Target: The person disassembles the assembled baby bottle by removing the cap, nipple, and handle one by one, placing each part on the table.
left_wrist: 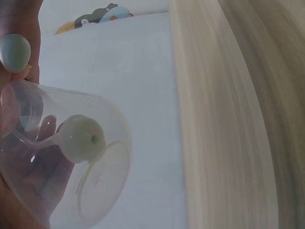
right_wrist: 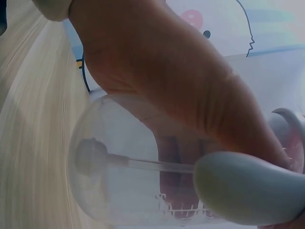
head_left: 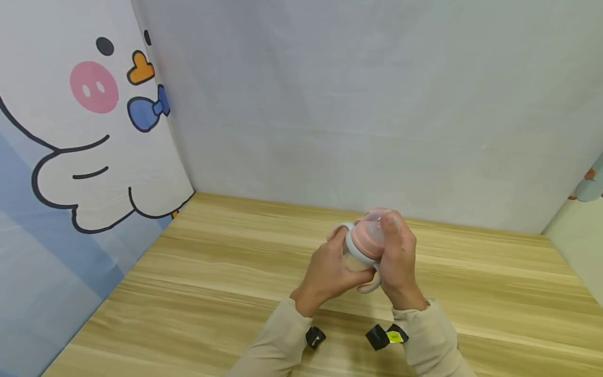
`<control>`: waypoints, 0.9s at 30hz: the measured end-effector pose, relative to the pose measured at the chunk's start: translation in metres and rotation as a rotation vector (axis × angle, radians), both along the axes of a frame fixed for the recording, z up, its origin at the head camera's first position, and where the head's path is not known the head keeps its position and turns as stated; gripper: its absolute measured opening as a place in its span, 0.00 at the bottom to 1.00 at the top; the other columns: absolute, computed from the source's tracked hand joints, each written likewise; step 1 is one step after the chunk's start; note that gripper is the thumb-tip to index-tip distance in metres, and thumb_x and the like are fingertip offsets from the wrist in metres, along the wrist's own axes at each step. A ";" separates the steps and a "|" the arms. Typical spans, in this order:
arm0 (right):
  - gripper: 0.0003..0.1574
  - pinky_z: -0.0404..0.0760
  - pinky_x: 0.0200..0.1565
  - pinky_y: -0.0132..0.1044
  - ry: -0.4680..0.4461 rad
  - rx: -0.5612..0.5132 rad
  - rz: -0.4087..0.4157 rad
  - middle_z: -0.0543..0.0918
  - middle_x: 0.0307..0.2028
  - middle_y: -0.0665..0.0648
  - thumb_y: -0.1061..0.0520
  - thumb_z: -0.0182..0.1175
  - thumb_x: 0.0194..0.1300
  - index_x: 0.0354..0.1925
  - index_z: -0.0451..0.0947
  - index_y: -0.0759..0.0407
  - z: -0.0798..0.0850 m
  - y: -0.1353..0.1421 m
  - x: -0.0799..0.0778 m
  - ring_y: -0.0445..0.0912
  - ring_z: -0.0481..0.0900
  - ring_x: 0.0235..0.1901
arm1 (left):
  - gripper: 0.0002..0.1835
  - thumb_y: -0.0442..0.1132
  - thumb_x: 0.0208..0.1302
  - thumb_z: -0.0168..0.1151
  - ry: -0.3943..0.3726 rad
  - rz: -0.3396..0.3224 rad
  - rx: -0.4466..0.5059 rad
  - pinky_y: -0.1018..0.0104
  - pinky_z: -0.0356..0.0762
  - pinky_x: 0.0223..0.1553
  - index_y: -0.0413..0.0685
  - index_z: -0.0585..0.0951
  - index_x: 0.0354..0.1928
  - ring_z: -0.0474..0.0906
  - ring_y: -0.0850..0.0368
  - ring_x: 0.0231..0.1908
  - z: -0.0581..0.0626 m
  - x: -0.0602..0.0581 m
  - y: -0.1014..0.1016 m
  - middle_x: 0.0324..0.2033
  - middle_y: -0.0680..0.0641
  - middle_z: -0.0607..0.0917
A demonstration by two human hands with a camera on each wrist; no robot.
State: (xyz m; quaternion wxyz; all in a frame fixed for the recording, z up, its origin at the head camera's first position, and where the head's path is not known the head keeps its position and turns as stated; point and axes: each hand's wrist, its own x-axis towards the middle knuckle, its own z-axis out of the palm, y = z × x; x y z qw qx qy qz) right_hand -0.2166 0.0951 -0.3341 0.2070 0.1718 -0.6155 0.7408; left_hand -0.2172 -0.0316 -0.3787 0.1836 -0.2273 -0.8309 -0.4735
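A clear baby bottle (head_left: 354, 262) with a pink top (head_left: 366, 238), a pale collar and two side handles (head_left: 371, 286) is held tilted above the table. My left hand (head_left: 325, 269) grips its body, fingers wrapped round it. My right hand (head_left: 400, 256) holds the top under its clear dome cover, thumb pressed over the front; its other fingers are mostly hidden. Inside the bottle, the left wrist view shows a straw with a round weight (left_wrist: 81, 138). In the right wrist view, the pale handle end (right_wrist: 248, 188) stands before the bottle wall.
Beneath the hands lies a wood-grain table (head_left: 226, 251). A pale grey cloth wall (head_left: 353, 104) rises at its back edge, and a cartoon-printed cloth (head_left: 94, 157) stands on the left. Black wrist devices (head_left: 314, 337) sit at both cuffs.
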 end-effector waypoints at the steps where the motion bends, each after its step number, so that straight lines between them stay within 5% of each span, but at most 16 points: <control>1: 0.19 0.81 0.42 0.32 -0.003 -0.004 0.004 0.88 0.30 0.49 0.52 0.46 0.78 0.37 0.80 0.59 0.000 0.000 0.000 0.42 0.85 0.35 | 0.29 0.46 0.43 0.75 -0.002 0.002 -0.002 0.73 0.76 0.34 0.50 0.76 0.50 0.78 0.61 0.34 0.000 0.000 0.000 0.43 0.51 0.80; 21: 0.20 0.81 0.43 0.33 -0.035 0.006 0.030 0.88 0.31 0.49 0.51 0.45 0.79 0.38 0.80 0.59 0.001 0.004 -0.001 0.43 0.86 0.36 | 0.28 0.48 0.44 0.75 -0.049 0.016 -0.006 0.75 0.74 0.32 0.54 0.75 0.48 0.77 0.62 0.34 0.000 0.001 0.004 0.43 0.53 0.79; 27: 0.20 0.81 0.43 0.33 -0.067 0.021 0.016 0.87 0.30 0.48 0.51 0.44 0.79 0.37 0.79 0.58 -0.002 0.003 -0.003 0.42 0.84 0.35 | 0.30 0.48 0.45 0.75 -0.093 0.012 0.013 0.74 0.75 0.35 0.54 0.75 0.52 0.82 0.53 0.37 -0.002 0.001 0.004 0.45 0.53 0.79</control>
